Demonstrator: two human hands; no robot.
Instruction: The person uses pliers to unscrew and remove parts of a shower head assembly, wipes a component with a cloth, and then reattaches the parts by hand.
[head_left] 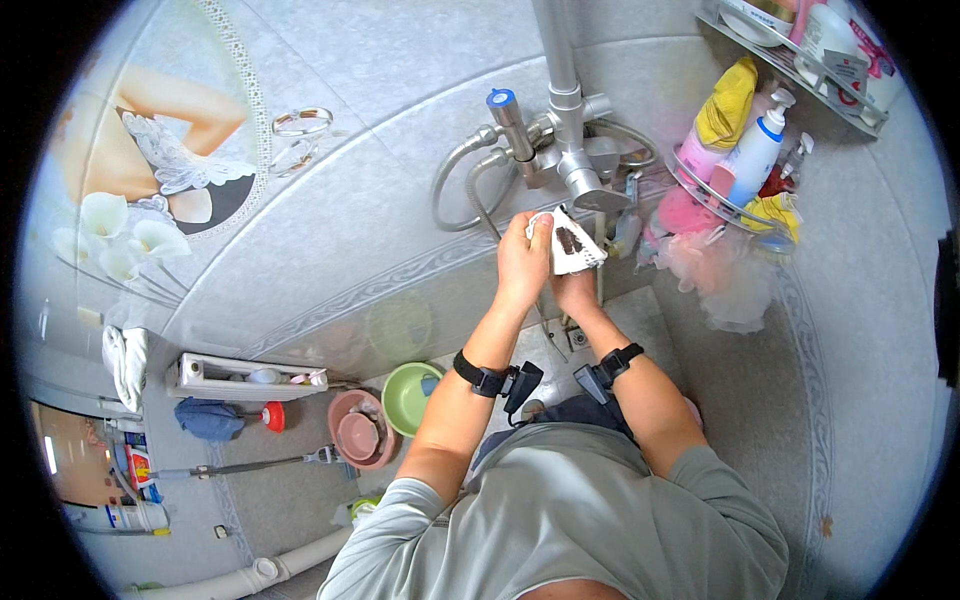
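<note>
In front of the shower mixer, both my hands are raised at a white piece that looks like folded cloth [577, 257], with a dark brown patch in its middle and small dark marks along its edges. My left hand [524, 262] grips its left side, thumb on top and fingers curled round. Below it is my right hand [574, 291]; the white piece hides its fingers, so whether they grip cannot be seen. Just beyond the hands is the metal mixer [580, 175], with a blue-capped valve [510, 125] and flexible hoses at its left.
At the right, a corner rack [720, 200] holds pump bottles and yellow packs, with mesh bath puffs [725, 275] hanging below. A higher shelf [800, 60] carries more toiletries. Green [405, 398] and pink [345, 425] basins, a mop pole [250, 465] and a white radiator [240, 377] are at the left.
</note>
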